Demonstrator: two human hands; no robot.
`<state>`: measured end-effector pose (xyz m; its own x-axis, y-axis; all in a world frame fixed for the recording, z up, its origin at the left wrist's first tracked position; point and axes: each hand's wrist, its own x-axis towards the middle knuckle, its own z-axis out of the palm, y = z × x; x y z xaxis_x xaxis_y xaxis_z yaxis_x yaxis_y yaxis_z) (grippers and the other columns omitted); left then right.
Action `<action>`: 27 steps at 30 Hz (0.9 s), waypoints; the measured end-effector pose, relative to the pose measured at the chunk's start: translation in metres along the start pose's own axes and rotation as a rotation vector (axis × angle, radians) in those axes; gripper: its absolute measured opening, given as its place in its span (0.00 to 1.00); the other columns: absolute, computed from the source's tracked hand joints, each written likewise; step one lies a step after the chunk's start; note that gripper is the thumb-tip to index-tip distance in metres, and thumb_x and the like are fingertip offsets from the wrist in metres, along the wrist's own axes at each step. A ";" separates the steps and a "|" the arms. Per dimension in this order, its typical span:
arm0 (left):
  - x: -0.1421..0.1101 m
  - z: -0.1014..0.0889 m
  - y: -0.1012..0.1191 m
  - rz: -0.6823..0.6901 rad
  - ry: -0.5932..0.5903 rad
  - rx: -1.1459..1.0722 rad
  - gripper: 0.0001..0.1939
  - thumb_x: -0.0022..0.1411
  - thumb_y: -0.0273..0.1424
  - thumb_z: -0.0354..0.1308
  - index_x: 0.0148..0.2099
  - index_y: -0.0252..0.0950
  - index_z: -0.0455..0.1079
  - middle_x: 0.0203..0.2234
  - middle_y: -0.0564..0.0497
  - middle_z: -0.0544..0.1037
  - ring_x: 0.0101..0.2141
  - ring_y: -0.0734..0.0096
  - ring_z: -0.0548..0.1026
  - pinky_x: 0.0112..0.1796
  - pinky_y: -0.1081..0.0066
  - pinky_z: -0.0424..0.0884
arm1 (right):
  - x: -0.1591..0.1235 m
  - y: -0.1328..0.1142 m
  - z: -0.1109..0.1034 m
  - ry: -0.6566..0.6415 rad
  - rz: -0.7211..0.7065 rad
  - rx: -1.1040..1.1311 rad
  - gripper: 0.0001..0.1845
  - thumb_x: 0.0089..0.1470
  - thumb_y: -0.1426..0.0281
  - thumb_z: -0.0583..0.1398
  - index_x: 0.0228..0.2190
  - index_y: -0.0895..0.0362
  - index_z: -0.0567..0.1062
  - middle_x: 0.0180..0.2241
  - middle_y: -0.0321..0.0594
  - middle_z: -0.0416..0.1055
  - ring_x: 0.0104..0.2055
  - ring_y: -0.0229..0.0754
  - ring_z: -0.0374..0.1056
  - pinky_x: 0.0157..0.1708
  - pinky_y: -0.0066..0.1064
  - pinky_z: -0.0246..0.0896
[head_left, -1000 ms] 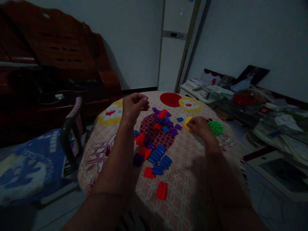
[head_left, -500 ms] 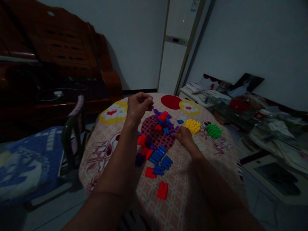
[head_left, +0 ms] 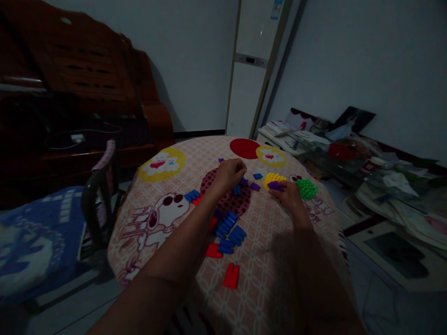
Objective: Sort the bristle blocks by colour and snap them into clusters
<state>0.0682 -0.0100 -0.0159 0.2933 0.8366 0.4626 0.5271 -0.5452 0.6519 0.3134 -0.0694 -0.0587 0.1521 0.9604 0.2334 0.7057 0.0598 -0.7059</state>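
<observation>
My right hand pinches a purple plastic block just in front of a yellow knobbly cluster. A green knobbly cluster lies to its right. Over the dark red dotted circle of the tablecloth, my left hand has its fingers curled together; what is in them, if anything, is hidden. Under and beside it lie blue and purple blocks, partly covered by the hand. Closer to me are several blue blocks, a red block touching a blue one, and a separate red block.
The blocks lie on a round table with a patterned cloth. A chair with a blue cover stands at left, a wooden sofa behind it. A cluttered glass-topped cabinet runs along the right.
My right hand has moved right, from the scattered blocks to the yellow cluster, carrying a purple block. My left hand has come right and down over the middle blocks. The view has shifted slightly.
</observation>
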 end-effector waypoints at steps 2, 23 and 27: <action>0.000 0.010 -0.004 0.021 -0.074 0.059 0.06 0.59 0.26 0.57 0.36 0.34 0.76 0.31 0.47 0.81 0.32 0.67 0.76 0.38 0.68 0.69 | -0.006 0.011 -0.025 0.026 -0.011 -0.038 0.16 0.46 0.63 0.65 0.35 0.60 0.81 0.31 0.43 0.79 0.30 0.43 0.72 0.30 0.30 0.61; 0.000 0.059 -0.051 0.152 -0.358 0.475 0.24 0.66 0.21 0.47 0.62 0.31 0.66 0.59 0.38 0.72 0.58 0.57 0.70 0.59 0.61 0.64 | -0.020 0.043 -0.026 -0.016 0.279 -0.032 0.25 0.58 0.52 0.55 0.17 0.55 0.69 0.14 0.38 0.67 0.15 0.38 0.61 0.19 0.30 0.55; -0.002 0.066 -0.039 0.124 -0.464 0.546 0.26 0.66 0.21 0.46 0.64 0.35 0.64 0.56 0.39 0.73 0.53 0.57 0.73 0.51 0.63 0.70 | -0.019 0.040 -0.023 0.008 0.325 0.016 0.27 0.60 0.53 0.54 0.15 0.54 0.66 0.13 0.39 0.66 0.13 0.37 0.60 0.16 0.30 0.53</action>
<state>0.0997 0.0133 -0.0823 0.6211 0.7725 0.1323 0.7553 -0.6350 0.1621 0.3549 -0.0911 -0.0759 0.3733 0.9277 -0.0006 0.6086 -0.2454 -0.7546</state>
